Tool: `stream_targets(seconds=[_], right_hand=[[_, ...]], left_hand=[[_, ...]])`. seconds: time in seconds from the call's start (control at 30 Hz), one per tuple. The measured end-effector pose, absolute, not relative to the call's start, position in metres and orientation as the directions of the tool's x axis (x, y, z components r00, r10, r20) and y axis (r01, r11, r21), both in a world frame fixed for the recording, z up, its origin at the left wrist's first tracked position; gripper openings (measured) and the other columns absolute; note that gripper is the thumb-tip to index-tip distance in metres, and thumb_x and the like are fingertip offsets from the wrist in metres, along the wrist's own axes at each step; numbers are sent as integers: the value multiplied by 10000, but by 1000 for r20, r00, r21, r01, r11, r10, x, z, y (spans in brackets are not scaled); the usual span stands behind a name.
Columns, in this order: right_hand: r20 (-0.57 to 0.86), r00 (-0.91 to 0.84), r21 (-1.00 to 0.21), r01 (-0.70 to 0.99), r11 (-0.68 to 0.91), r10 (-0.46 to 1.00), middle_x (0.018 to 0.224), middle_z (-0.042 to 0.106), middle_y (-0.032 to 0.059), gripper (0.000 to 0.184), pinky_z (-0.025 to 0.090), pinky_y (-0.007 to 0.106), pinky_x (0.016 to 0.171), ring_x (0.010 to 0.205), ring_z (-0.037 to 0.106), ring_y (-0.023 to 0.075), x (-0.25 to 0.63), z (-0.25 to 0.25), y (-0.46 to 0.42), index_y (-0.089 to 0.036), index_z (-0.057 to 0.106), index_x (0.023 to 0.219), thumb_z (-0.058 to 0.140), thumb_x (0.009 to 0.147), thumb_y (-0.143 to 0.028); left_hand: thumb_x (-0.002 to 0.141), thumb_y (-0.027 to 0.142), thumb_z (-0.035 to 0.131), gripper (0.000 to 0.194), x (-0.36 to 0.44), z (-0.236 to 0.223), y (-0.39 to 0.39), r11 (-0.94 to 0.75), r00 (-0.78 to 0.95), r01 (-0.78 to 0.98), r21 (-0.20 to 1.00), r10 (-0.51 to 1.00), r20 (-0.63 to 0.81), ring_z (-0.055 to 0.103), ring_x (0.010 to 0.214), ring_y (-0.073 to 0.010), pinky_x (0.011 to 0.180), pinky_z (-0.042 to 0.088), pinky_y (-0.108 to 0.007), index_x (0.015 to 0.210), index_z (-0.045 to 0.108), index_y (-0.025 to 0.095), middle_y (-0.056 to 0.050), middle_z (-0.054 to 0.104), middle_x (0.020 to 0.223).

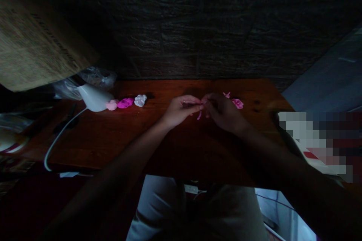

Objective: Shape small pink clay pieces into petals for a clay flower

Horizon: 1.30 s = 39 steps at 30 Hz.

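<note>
Over the middle of the wooden table (175, 150), my left hand (181, 110) and my right hand (220, 111) meet at the fingertips. Both pinch a small pink piece (199, 115), whose narrow end hangs below the fingers; most of it is hidden. Just beyond my right hand lie a crumpled pink lump (237, 103) and a small pink scrap (226, 94). To the left of my left hand, a white lump (140, 100), a magenta lump (125, 102) and a pale pink lump (112, 104) sit in a row. In this dim light their material is unclear.
A white lamp-like object (94, 97) with a pale cable (58, 137) stands on the left, near clear plastic wrapping (98, 77). A cardboard box (42, 41) looms at upper left. Behind the table rises a dark block wall (181, 37). A blurred object borders the right edge.
</note>
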State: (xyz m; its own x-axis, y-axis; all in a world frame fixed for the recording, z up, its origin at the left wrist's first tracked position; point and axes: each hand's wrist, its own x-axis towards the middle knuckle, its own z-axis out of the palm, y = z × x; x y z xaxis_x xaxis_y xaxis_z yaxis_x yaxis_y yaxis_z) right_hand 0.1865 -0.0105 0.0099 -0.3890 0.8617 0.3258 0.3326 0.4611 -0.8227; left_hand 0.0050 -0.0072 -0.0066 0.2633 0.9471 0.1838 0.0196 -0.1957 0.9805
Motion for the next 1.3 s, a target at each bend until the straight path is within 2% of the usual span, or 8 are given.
stream_targets(seconds=[0.13, 0.27, 0.5, 0.67, 0.77, 1.0, 1.3], right_hand=[[376, -449, -770, 334, 543, 810, 687, 605, 36, 362, 486, 343, 673, 652, 591, 181, 186, 11, -11, -196, 638, 837, 510, 993, -496], [401, -459, -756, 324, 569, 793, 752, 609, 49, 355, 492, 350, 715, 691, 596, 181, 186, 9, -11, -192, 614, 840, 497, 996, -488], [368, -375, -839, 260, 478, 851, 737, 614, 26, 327, 492, 309, 607, 613, 588, 148, 186, 5, -9, -169, 642, 971, 527, 982, -475], [320, -318, -892, 215, 396, 893, 881, 676, 69, 393, 505, 302, 572, 597, 601, 130, 186, 5, -7, -162, 682, 991, 599, 925, -541], [297, -313, -903, 217, 372, 902, 895, 697, 72, 391, 516, 303, 570, 587, 601, 128, 186, 4, -6, -167, 699, 1006, 625, 908, -538], [284, -333, -923, 160, 351, 899, 964, 727, 81, 363, 529, 288, 581, 636, 617, 129, 188, 7, -6, -173, 715, 977, 689, 860, -516], [272, -357, -913, 197, 356, 894, 884, 730, 75, 394, 525, 294, 588, 608, 614, 137, 190, 12, -6, -173, 738, 911, 702, 835, -558]], left_hand=[[752, 295, 785, 199, 5, -6, -8, -204, 289, -5, 979, 937, 196, 668, 691, -129, 585, 466, -238, 874, 722, 151, -47, 755, 808], [770, 329, 776, 227, 4, -5, -8, -204, 294, 11, 979, 936, 192, 679, 708, -141, 587, 458, -243, 893, 731, 143, -54, 760, 815], [765, 345, 793, 265, 5, -6, -8, -235, 274, 27, 972, 937, 219, 650, 686, -120, 595, 462, -240, 929, 752, 141, -54, 760, 850], [787, 352, 777, 245, 4, -7, -7, -246, 246, 56, 968, 943, 226, 610, 668, -98, 600, 463, -235, 917, 758, 145, -51, 752, 878], [790, 336, 770, 222, 4, -7, -7, -236, 246, 48, 971, 945, 217, 608, 679, -99, 603, 466, -235, 911, 757, 149, -48, 749, 883], [785, 322, 764, 214, 4, -7, -7, -221, 260, 34, 975, 943, 205, 609, 681, -96, 597, 460, -223, 913, 744, 152, -47, 748, 884], [773, 278, 762, 192, 5, -4, -9, -200, 251, 29, 979, 950, 186, 618, 679, -88, 594, 462, -207, 905, 735, 141, -47, 753, 901]])
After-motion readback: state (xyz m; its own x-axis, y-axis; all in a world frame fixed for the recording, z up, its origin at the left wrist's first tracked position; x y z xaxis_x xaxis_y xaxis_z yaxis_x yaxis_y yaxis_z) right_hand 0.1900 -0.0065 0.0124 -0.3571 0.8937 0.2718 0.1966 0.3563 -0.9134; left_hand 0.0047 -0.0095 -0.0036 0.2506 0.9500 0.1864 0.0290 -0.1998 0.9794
